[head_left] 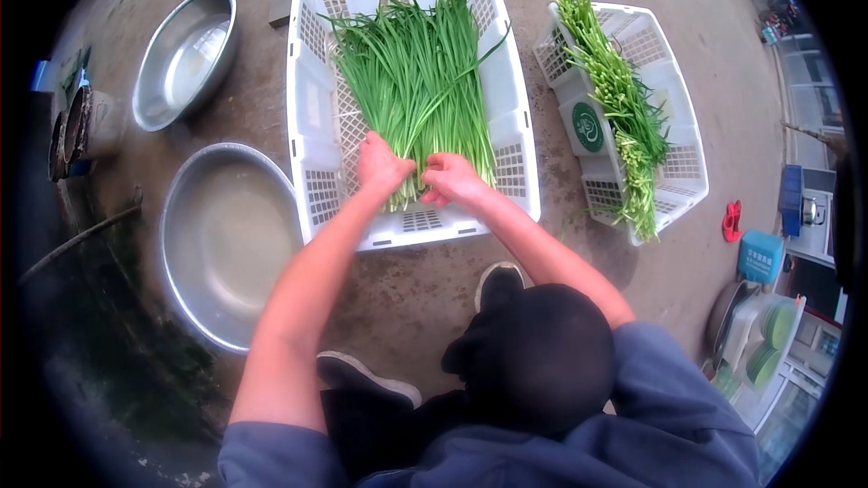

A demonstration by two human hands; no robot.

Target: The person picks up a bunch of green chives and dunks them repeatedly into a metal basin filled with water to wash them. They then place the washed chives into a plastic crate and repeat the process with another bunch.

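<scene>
Long green garlic chives (411,63) lie in a white plastic crate (533,190) before me, leaves pointing away and pale stem ends toward me. At the left side of those stem ends, my left hand (384,165) is closed on some of the chives, its fingertips partly hidden among them. Close beside it, my right hand (452,179) has its fingers curled in around the stems. A narrow gap separates the two hands. The crate's near wall lies just below them.
To the right, a second white crate (683,140) has cut green stalks (615,95) heaped along its left wall. Two metal basins (231,244) sit on the left. Red slippers (731,221) and a blue container (760,258) lie at far right. My shoes (371,378) are below the crate.
</scene>
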